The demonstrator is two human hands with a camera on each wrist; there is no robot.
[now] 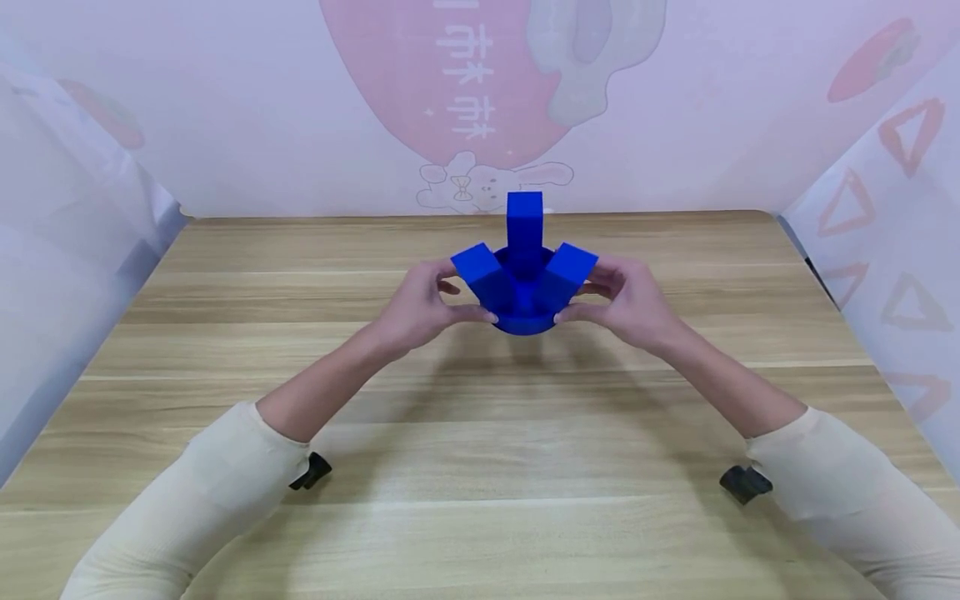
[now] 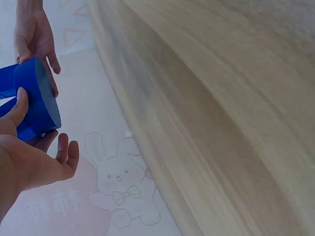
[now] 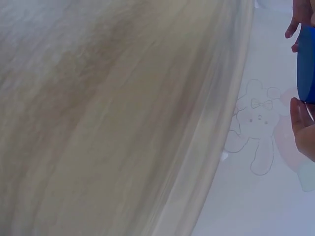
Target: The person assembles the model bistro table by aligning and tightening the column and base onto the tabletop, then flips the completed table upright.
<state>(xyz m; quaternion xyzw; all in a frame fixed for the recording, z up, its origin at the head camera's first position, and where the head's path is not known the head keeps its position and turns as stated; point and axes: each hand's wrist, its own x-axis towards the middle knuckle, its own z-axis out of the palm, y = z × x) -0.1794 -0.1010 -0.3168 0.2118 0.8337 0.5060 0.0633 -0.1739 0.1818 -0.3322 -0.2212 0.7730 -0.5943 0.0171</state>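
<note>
A blue round-based piece with three square-ended blocks (image 1: 525,323) rising and leaning outward from it is held above the table between both hands. At its left side the left hand (image 1: 417,310) pinches the base, thumb on the near rim and fingers behind. The right hand (image 1: 636,305) grips the opposite side in the same way. In the left wrist view the piece's flat underside (image 2: 48,96) shows, off the table. Only a sliver of the blue base (image 3: 306,64) appears in the right wrist view, with the right hand's fingers (image 3: 298,115) touching its edge.
The wood-grain table (image 1: 480,500) spreads below, with shadows of the arms on it. A pale printed wall (image 1: 262,125) stands behind its far edge, and pale side panels (image 1: 892,275) flank it. Black wrist devices (image 1: 746,483) show near both sleeves.
</note>
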